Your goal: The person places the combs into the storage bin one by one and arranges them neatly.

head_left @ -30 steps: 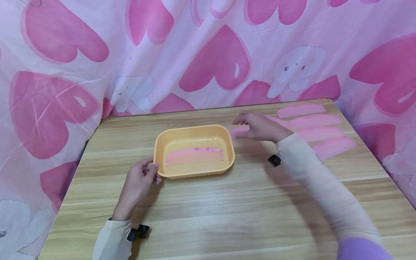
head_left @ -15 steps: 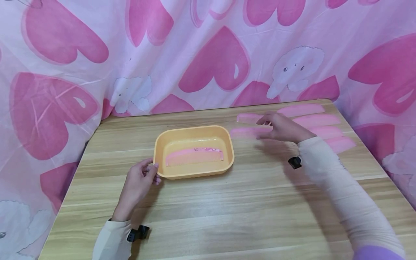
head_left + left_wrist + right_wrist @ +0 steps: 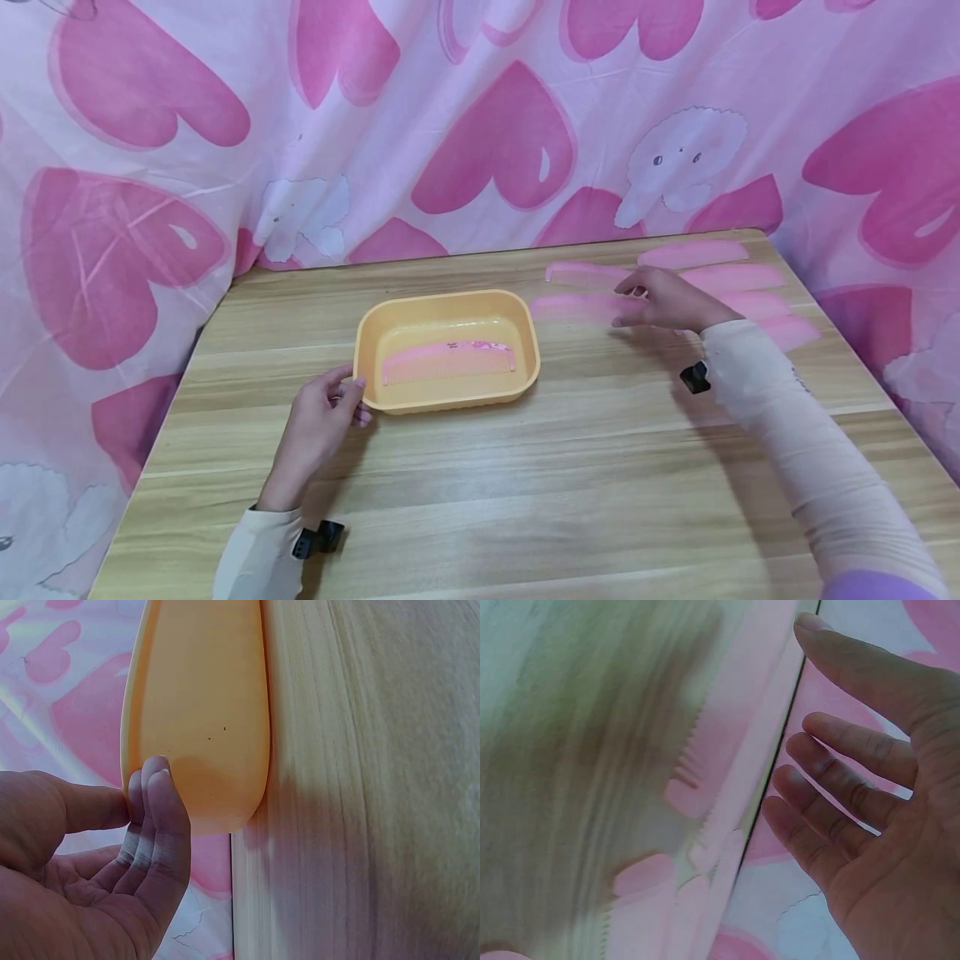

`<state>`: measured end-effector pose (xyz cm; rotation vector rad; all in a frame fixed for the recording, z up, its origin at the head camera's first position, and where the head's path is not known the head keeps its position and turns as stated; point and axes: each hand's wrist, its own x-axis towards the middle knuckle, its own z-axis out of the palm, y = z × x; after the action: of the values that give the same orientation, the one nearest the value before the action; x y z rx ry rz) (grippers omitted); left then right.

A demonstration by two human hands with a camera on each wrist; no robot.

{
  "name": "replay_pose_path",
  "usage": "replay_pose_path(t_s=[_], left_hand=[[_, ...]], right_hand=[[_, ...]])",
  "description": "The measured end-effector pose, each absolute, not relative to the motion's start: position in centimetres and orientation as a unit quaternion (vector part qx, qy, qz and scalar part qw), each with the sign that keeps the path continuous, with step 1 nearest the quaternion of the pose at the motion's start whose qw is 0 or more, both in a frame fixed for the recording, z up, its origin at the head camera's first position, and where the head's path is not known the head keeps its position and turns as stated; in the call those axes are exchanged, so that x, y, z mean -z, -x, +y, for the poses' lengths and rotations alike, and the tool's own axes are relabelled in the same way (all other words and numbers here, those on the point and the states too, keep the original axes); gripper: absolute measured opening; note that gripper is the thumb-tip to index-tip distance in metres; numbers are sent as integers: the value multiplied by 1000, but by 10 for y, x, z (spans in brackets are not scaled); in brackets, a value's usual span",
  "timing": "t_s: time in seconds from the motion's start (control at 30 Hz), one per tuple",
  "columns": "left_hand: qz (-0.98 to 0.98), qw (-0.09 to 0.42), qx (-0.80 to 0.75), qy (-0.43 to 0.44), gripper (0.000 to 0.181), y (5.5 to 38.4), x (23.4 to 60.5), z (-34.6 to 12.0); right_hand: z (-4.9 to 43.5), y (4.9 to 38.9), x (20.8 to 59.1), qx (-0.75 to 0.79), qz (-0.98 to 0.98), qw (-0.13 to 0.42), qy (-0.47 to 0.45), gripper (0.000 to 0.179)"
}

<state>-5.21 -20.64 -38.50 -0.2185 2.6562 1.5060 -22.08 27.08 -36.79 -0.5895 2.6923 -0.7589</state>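
A shallow yellow-orange tray (image 3: pixel 525 387) sits on the table with one pink comb (image 3: pixel 450 360) lying flat inside. At its near left corner, my left hand (image 3: pixel 318 425) pinches the rim, the thumb at the edge and fingertips against the outer wall in the left wrist view. My right hand (image 3: pixel 671 302) hovers over the right end of a pink comb (image 3: pixel 573 307) lying just beside the tray. In the right wrist view, the fingers (image 3: pixel 810 802) are loosely spread and hold nothing. Another comb (image 3: pixel 585 272) lies behind, its right end partly hidden by that hand.
Several more pink combs (image 3: pixel 738 277) lie in a column on the right side of the wooden table (image 3: pixel 480 500). A pink heart-patterned curtain (image 3: pixel 495 142) hangs behind the table and along its sides. Small black devices (image 3: pixel 696 377) sit on the wrists.
My right hand has moved right, away from the tray, uncovering the comb beside it and the one behind. My left hand and the tray stay as they were.
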Motion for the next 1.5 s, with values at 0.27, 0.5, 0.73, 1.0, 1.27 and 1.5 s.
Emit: replay_pose_path(t_s=[0.27,0.5,0.73,1.0,1.27,1.5], left_hand=[[868,40,-489,75,40,53,385,-206],[864,43,-495,81,39,55,384,-205],[861,47,-499,84,39,54,385,-206],[858,51,-504,89,39,54,385,-206],[856,49,-508,85,39,53,386,-207],[858,47,-504,85,38,53,385,-207]], right_hand=[[276,226,377,258,937,153,179,63],[280,231,389,259,935,147,192,58],[281,233,399,264,935,147,186,62],[280,232,401,266,936,138,184,60],[279,234,403,260,934,128,209,55],[279,235,403,266,930,134,215,53]])
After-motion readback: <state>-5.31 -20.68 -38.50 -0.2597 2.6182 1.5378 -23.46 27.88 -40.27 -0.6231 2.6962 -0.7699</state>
